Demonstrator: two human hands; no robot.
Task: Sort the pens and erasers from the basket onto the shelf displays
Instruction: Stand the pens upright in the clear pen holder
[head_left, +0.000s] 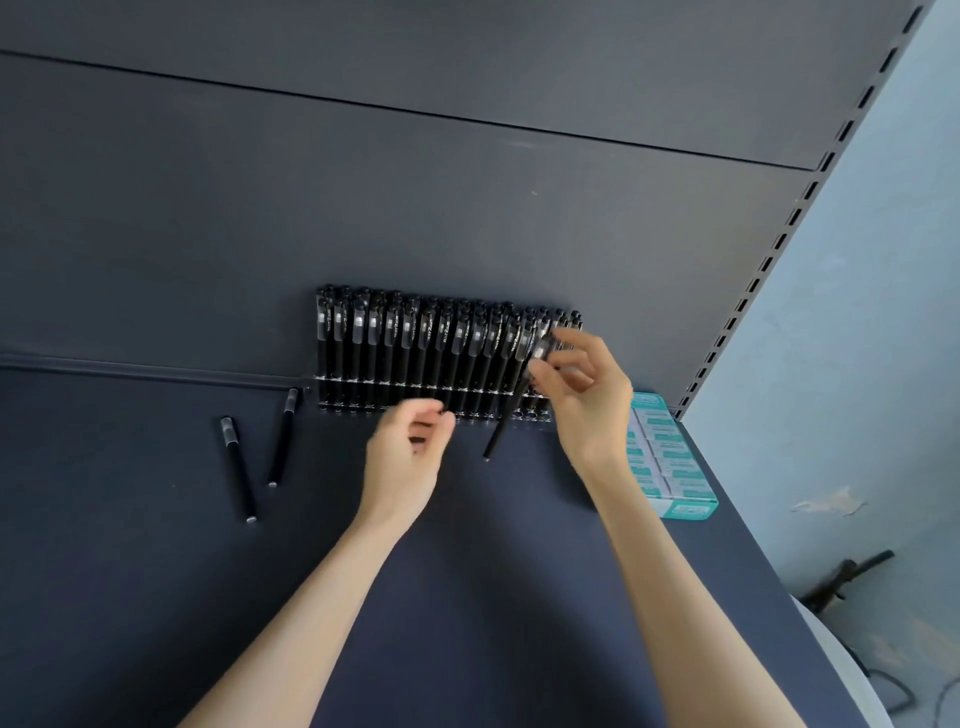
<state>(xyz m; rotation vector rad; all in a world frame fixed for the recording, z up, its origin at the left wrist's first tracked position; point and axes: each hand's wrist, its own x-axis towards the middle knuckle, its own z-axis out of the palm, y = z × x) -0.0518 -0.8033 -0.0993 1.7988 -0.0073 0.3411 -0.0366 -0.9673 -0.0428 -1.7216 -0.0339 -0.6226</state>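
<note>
Dark grey shelf (156, 571) and back panel (363, 208) fill the view, and at the back of the shelf a black pen (503, 415) slants down to the left from the right hand (587, 395), whose thumb and fingertips pinch its upper end at the right end of a rack (415, 358) packed with upright black pens. Just in front of the rack the left hand (405, 457) hovers with fingers curled inward, and I cannot tell whether it holds anything. Two loose pens (238, 467) lie on the shelf well to the left, while a teal box of erasers (670, 457) sits at the shelf's right edge beside the pale blue wall (857, 364).
</note>
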